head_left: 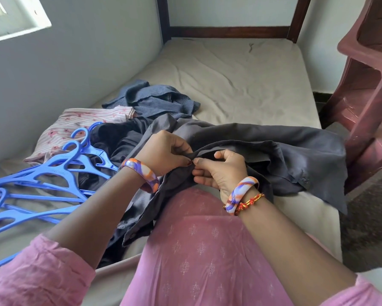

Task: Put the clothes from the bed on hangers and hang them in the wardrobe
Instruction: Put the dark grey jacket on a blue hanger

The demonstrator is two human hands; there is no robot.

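Observation:
A dark grey shirt [280, 149] lies spread over the near side of the bed [240, 80]. My left hand [163, 151] and my right hand [221, 168] meet at its edge, both pinching the fabric close together. Several blue plastic hangers [53, 173] lie in a heap on the bed to the left. Behind them rest a pink patterned garment [79, 122], a blue striped shirt [154, 98] and a black garment [117, 138] partly under the grey shirt. No wardrobe is in view.
A maroon plastic chair [371, 96] stands at the right of the bed. A wall with a window ledge [18, 29] runs along the left. The dark wooden bed frame [229, 32] closes the far end. Beige sheet stretches beyond the clothes.

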